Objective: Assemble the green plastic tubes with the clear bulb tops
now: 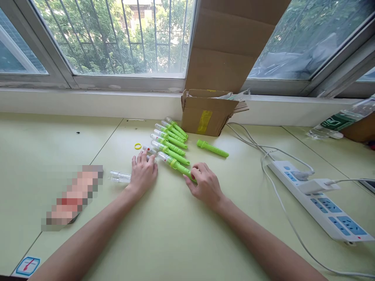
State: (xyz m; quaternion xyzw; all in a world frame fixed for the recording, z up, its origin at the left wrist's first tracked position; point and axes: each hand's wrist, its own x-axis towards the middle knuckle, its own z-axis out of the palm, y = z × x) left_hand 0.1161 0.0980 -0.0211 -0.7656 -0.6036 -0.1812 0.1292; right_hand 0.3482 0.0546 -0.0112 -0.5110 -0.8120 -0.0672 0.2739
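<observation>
A row of several green pens with clear caps (170, 142) lies on the pale green table (164, 234). My right hand (205, 184) is closed around the green end of the nearest pen (175, 164). Palm down beside that pen's clear cap rests my left hand (143, 171), fingers stretched flat, over a small clear piece with red (149, 150). A clear cap (120, 177) lies just left of this hand. One green pen body without a cap (212, 148) lies apart to the right. A yellow ring (137, 146) sits left of the row.
An open cardboard box (205, 113) stands against the window sill behind the pens. A white power strip (319, 203) with plugs and cables lies at the right. A plastic bottle (342, 121) lies at the far right. A blurred object (74, 197) lies at the left.
</observation>
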